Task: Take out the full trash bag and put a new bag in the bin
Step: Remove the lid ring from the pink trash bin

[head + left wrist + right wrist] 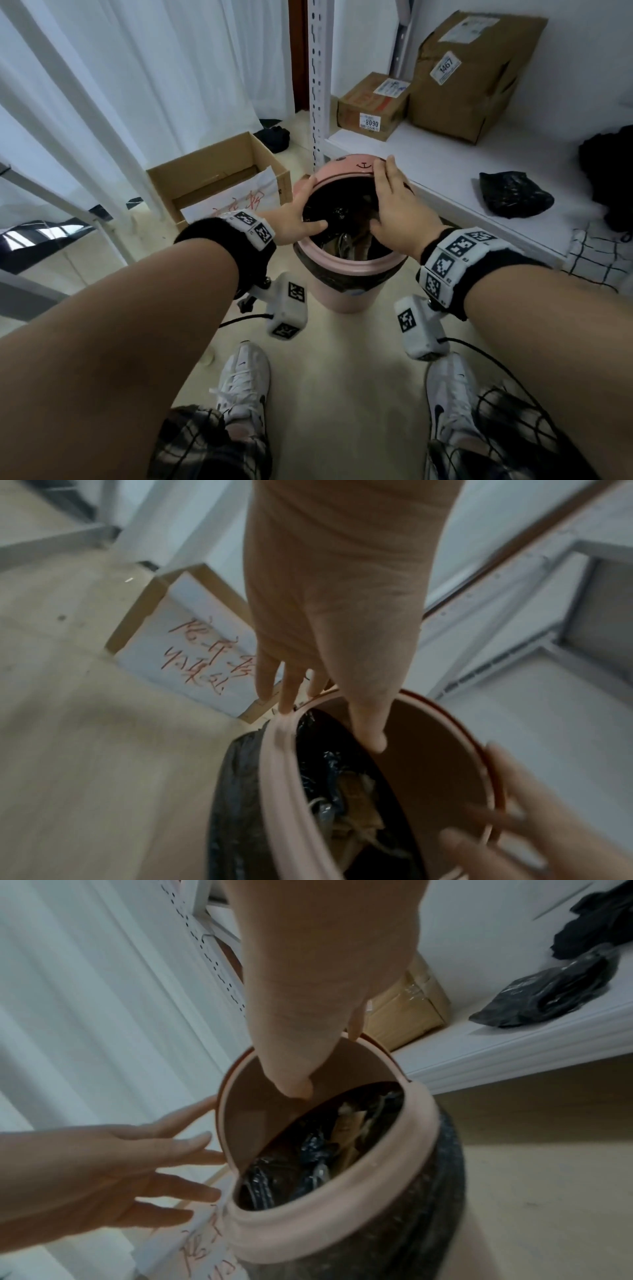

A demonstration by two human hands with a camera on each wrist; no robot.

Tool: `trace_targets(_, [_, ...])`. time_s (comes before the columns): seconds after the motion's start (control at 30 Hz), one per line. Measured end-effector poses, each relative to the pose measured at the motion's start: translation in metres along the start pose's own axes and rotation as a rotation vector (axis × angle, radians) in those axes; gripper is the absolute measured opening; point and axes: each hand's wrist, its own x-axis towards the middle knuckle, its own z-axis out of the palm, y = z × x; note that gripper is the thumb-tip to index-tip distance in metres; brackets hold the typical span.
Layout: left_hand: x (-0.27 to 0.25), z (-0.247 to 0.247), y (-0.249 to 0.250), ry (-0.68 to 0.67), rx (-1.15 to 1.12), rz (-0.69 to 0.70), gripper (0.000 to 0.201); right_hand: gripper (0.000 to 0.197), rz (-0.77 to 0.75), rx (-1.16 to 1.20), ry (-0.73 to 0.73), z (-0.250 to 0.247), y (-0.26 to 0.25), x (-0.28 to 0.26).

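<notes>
A pink bin (342, 298) stands on the floor between my feet. Its black trash bag (339, 277) is folded over the rim and holds rubbish (346, 1123). The pink lid (346, 168) with a drawn face is tipped up at the far side. My right hand (387, 195) pinches the lid, thumb (298, 1091) on its underside and fingers over the top edge. My left hand (308, 205) has straight, spread fingers (202, 1158) touching the lid's left rim. A folded black bag (513, 195) lies on the white shelf to the right.
An open cardboard box (222, 185) holding a white sheet with red writing sits left of the bin. The low white shelf (445, 164) carries two taped cartons (373, 106) and dark clothing (609, 178). Its slotted post (320, 85) stands just behind the bin. White curtains hang left.
</notes>
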Motion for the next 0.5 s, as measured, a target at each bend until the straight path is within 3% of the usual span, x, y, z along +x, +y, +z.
trace_targets(0.07, [0.002, 0.001, -0.003, 0.058, 0.007, 0.012, 0.098, 0.078, -0.09, -0.078, 0.133, 0.001, 0.005, -0.008])
trace_targets(0.13, [-0.004, 0.004, -0.002, 0.099, 0.018, -0.001, 0.091, 0.055, -0.255, -0.184, 0.229, 0.002, 0.006, -0.011])
trace_targets(0.2, [-0.013, 0.008, 0.0, 0.108, -0.006, -0.025, 0.081, 0.04, -0.311, -0.232, 0.076, 0.005, -0.002, -0.013])
trace_targets(0.3, [-0.021, 0.019, 0.001, 0.141, -0.071, -0.187, 0.063, 0.044, -0.223, -0.217, -0.264, 0.022, -0.023, -0.016])
trace_targets(0.4, [-0.021, 0.03, -0.006, 0.126, -0.173, -0.366, 0.058, 0.023, -0.239, -0.24, -0.353, 0.046, -0.036, -0.015])
trace_targets(0.5, [-0.015, 0.04, -0.012, 0.103, -0.19, -0.357, 0.045, 0.005, -0.201, -0.231, -0.346, 0.053, -0.043, -0.013])
